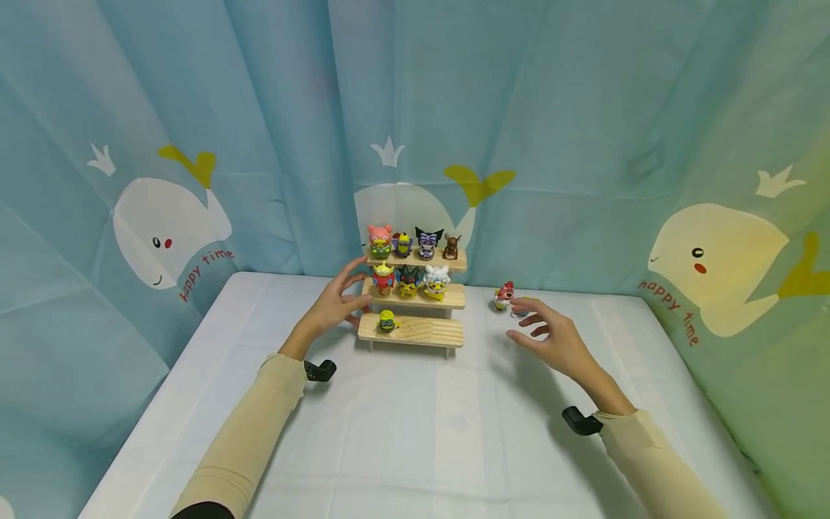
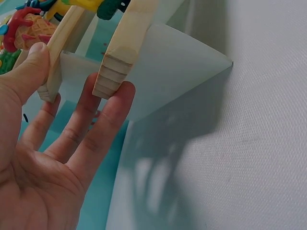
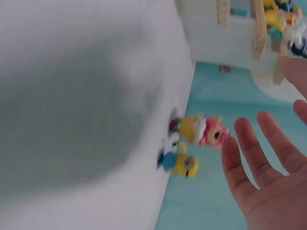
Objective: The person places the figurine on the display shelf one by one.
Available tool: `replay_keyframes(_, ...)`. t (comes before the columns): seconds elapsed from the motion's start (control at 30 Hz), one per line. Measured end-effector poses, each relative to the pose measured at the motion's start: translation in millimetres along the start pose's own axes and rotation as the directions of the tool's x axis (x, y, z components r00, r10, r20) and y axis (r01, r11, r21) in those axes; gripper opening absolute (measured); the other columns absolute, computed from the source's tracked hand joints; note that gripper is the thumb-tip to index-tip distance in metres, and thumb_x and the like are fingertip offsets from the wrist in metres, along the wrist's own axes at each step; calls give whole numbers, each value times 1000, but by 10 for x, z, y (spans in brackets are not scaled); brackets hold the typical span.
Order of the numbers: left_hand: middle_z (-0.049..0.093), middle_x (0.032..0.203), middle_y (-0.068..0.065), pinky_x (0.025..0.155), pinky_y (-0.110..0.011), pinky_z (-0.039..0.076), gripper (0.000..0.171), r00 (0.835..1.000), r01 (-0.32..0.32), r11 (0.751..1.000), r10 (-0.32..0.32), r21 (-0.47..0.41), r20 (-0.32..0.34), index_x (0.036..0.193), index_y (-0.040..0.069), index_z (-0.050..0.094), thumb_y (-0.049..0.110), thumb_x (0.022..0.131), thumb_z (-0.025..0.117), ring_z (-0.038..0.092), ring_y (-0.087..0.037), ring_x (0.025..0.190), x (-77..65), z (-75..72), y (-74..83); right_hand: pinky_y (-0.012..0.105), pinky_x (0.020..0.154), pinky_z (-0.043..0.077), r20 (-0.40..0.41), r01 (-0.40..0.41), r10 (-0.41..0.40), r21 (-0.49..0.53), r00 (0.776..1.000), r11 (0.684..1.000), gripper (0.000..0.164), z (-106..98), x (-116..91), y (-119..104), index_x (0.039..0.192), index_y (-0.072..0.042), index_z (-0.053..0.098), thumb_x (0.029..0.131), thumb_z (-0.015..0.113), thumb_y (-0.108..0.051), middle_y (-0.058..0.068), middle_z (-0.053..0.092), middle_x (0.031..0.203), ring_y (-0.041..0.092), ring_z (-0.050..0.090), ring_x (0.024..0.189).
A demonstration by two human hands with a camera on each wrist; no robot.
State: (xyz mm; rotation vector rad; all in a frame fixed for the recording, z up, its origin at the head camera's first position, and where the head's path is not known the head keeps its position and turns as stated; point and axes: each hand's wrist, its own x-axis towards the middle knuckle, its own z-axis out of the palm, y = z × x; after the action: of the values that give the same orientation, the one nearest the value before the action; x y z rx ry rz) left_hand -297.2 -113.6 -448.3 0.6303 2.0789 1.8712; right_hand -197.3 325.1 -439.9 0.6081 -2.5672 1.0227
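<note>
A three-tier wooden display shelf (image 1: 428, 331) bears several small figurines. My left hand (image 1: 333, 308) holds its left end; in the left wrist view the thumb lies against one board (image 2: 72, 33) while fingertips touch the board ends. One yellow-and-green figurine (image 1: 386, 321) stands on the bottom tier. To the shelf's right, my right hand (image 1: 551, 339) hovers with its fingers apart and nothing held. Near its fingertips stand a pink-headed figurine (image 3: 201, 130) and a yellow-and-blue figurine (image 3: 180, 162); in the head view the hand mostly hides the second.
Figurines fill much of the top tier (image 1: 408, 262), and others stand on the middle tier (image 1: 450, 295). A white cloth covers the table (image 1: 402, 432). Behind hangs a blue-green curtain (image 1: 292, 144) printed with whales.
</note>
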Motion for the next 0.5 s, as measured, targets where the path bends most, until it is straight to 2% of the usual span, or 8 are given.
replay_keyframes(0.13,19,167,-25,76,-77,50,81,1000,8,1000,-8,-5,1,165,33,20,7,103,64,70,-37,104,3,-9,-8,51,74,61,-29,-18,17,-28,999,999,55,-85,-20,132,139,-12,60,89,82,-7,14,69,124,36,71,94)
replay_keyframes(0.23,19,167,-24,78,-79,48,81,1000,12,1000,-12,-12,2,165,34,20,7,103,64,70,-38,106,35,-31,-74,54,74,61,-40,-41,39,-39,998,998,53,-131,-29,222,139,-10,60,90,81,-8,15,69,124,39,71,94)
replay_keyframes(0.37,19,168,-21,77,-80,47,81,1000,7,1000,-7,-15,3,165,37,19,9,103,64,68,-41,108,87,-62,-192,55,75,61,-43,-78,76,-35,996,996,50,-167,-35,316,138,-10,61,92,80,-10,17,69,124,41,70,95)
replay_keyframes(0.5,20,168,-18,74,-78,49,82,1000,-7,1000,7,2,-1,164,40,18,12,103,64,66,-47,110,102,-65,-235,54,76,61,-45,-98,97,-33,994,995,49,-177,-20,381,138,-8,61,93,79,-11,19,69,124,42,70,96)
